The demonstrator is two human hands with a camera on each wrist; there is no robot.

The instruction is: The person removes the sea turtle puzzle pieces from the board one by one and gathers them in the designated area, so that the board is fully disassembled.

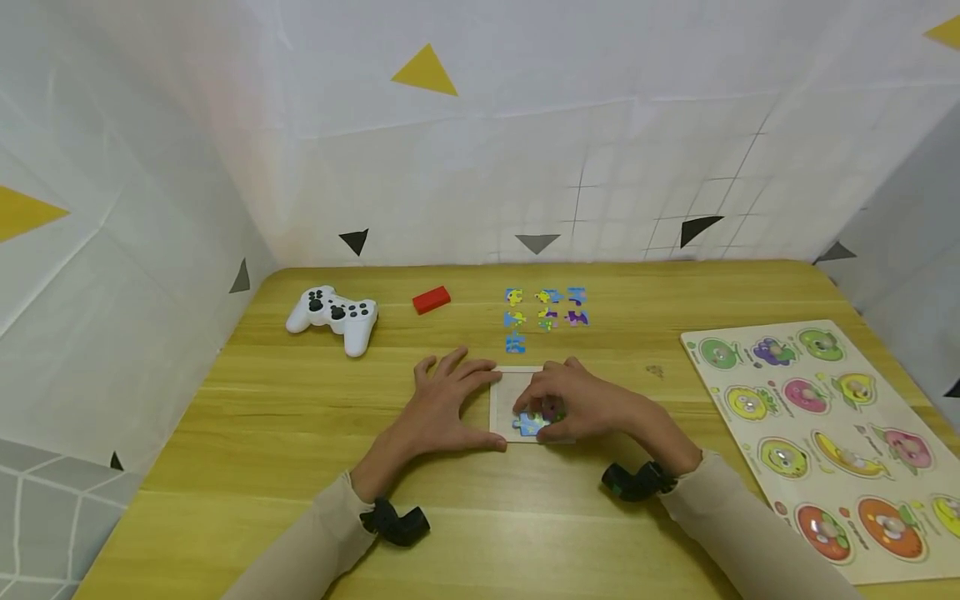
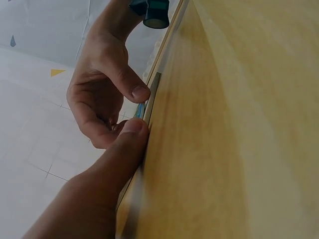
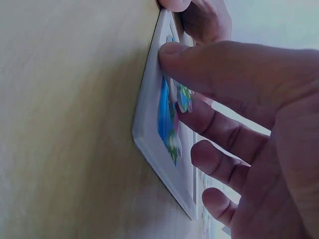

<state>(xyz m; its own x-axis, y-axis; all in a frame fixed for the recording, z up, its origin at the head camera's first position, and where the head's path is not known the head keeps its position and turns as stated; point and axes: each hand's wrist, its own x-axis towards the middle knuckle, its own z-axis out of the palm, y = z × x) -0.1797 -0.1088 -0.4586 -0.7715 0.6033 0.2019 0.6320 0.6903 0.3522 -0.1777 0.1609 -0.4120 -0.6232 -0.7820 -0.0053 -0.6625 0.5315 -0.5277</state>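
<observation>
A small pale puzzle tray (image 1: 493,408) lies on the table. My left hand (image 1: 446,407) holds its left side, the thumb at the near corner and the index finger at the far corner, the other fingers spread. Over the tray, my right hand (image 1: 581,402) pinches a small colourful jigsaw piece (image 3: 185,97) between thumb and index finger. Beneath those fingers, blue jigsaw pieces (image 3: 163,112) lie inside the tray; from above, the right hand partly hides them. In the left wrist view, the left thumb (image 2: 133,127) presses at the tray's edge, close to the right thumb.
Several loose jigsaw pieces (image 1: 515,319) lie in rows beyond the tray. A white game controller (image 1: 333,317) and a red block (image 1: 431,300) sit at the back left. On the right lies a large fruit puzzle board (image 1: 806,433). Cloth walls (image 1: 480,183) border the table.
</observation>
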